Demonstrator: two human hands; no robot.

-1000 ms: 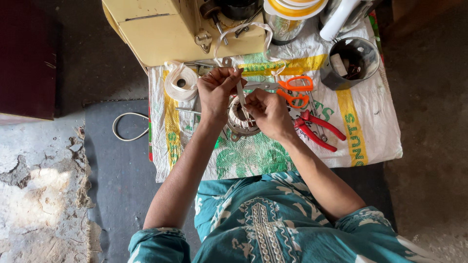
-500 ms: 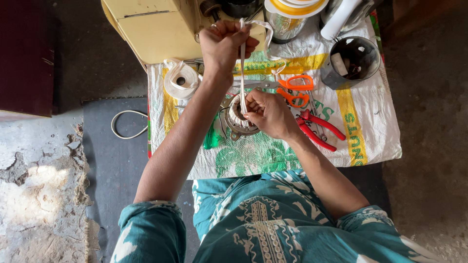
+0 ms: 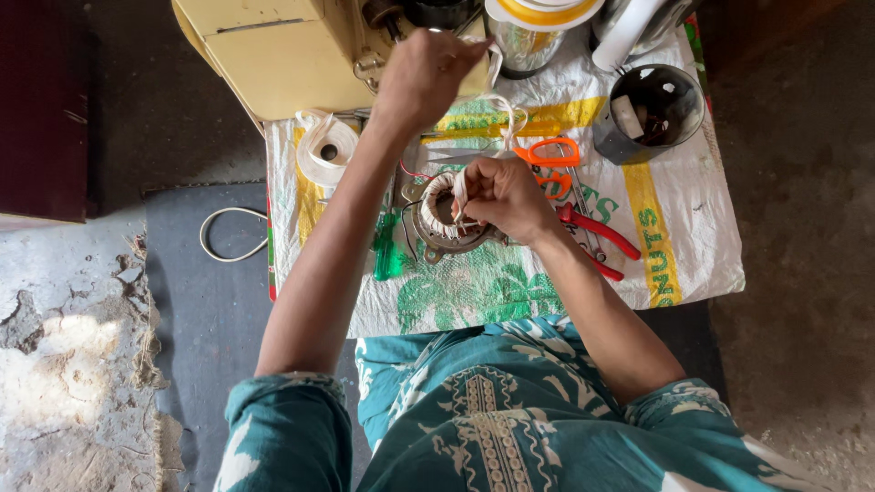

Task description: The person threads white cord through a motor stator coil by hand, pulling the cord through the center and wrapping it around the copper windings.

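A round metal motor stator (image 3: 444,219) wrapped in white tape lies on a white printed sack (image 3: 674,228) spread on the floor. My right hand (image 3: 504,198) grips its right side and pinches the tape against the winding. My left hand (image 3: 428,75) is raised far from the stator, shut on the end of a white tape strip (image 3: 504,114) that runs from the coil up to it.
A roll of white tape (image 3: 326,150) lies at the sack's left. Orange scissors (image 3: 550,157), red pliers (image 3: 597,237), a green screwdriver (image 3: 385,251), a grey cup (image 3: 649,111) with parts and a yellow box (image 3: 283,55) surround the stator. A cable loop (image 3: 228,234) lies left.
My left hand has risen from the stator toward the yellow box, drawing the white strip out long. My right hand has stayed on the stator.
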